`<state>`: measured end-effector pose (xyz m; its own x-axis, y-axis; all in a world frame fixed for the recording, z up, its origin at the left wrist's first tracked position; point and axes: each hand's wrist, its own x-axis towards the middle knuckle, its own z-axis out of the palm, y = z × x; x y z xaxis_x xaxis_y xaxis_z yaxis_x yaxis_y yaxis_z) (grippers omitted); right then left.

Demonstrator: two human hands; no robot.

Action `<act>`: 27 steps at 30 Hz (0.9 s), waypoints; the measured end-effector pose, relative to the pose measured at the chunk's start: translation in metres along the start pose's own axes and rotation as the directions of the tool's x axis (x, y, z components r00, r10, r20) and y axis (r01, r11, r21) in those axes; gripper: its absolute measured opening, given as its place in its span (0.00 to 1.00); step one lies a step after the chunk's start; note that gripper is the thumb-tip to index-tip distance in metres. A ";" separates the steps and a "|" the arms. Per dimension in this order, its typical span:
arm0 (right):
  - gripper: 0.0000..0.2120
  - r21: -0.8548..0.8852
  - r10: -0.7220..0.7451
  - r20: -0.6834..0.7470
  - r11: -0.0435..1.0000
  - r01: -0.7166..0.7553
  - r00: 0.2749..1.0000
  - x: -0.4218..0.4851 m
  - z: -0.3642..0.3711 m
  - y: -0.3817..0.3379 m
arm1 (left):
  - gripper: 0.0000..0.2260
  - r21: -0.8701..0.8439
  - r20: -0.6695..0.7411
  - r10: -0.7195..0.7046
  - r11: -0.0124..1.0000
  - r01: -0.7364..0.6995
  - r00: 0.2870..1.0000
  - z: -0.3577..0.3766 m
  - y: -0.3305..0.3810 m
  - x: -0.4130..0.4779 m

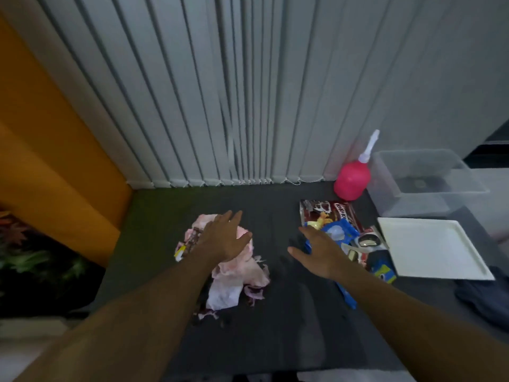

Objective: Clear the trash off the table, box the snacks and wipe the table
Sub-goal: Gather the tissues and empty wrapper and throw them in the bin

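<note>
Both hands out over dark worktop [275, 340], neither grasping
Left hand [223, 238] lies flat on the heap of crumpled tissues [234, 282], mid-left of worktop, fingers straight and released. Right hand [319, 255] spread beside the snack packets [338, 230], right of centre, fingers loose, holding nothing. Pink spray bottle [351, 180] at back; clear box [413, 208] beside it, far right; white lid [432, 246] in front of box; dark cloth [482, 296] at near right edge

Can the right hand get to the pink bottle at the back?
Probably yes. The right hand is spread open over the snack packets, and the pink bottle stands just beyond them. The packets lie flat, so nothing tall blocks the way.
</note>
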<state>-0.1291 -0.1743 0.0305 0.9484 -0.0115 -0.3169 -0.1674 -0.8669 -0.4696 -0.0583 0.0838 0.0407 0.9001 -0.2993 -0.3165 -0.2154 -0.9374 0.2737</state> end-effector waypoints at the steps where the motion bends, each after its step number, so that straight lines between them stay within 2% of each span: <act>1: 0.40 -0.023 -0.026 0.018 0.999 0.027 0.999 0.007 0.005 -0.006 | 0.34 -0.007 -0.007 -0.035 0.999 0.035 0.999 0.002 -0.010 -0.004; 7: 0.39 -0.081 -0.136 0.143 0.986 0.148 0.980 0.043 0.037 -0.044 | 0.34 -0.062 -0.006 -0.217 0.974 0.216 0.976 0.008 -0.059 -0.030; 12: 0.41 0.026 -0.238 0.223 0.971 0.238 0.945 0.069 0.059 -0.071 | 0.38 -0.134 0.019 -0.321 0.938 0.321 0.947 0.015 -0.086 -0.039; 14: 0.46 0.043 -0.255 0.282 0.966 0.254 0.925 0.079 0.066 -0.081 | 0.42 -0.151 0.041 -0.339 0.928 0.341 0.940 0.020 -0.094 -0.039; 19: 0.53 -0.075 -0.255 0.344 0.952 0.298 0.903 0.107 0.085 -0.094 | 0.46 -0.185 0.091 -0.389 0.898 0.399 0.917 0.039 -0.102 -0.036; 24: 0.61 -0.110 -0.314 0.394 0.917 0.383 0.864 0.125 0.095 -0.109 | 0.47 -0.250 0.118 -0.443 0.853 0.458 0.889 0.054 -0.109 -0.029; 27: 0.62 -0.148 -0.350 0.442 0.880 0.452 0.826 0.133 0.103 -0.116 | 0.47 -0.259 0.137 -0.487 0.823 0.505 0.863 0.060 -0.108 -0.026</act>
<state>-0.0110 -0.0239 -0.0417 0.7229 0.5139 -0.4620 0.3209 -0.8417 -0.4342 -0.0809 0.1822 -0.0356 0.8297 0.1737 -0.5304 0.3756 -0.8767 0.3004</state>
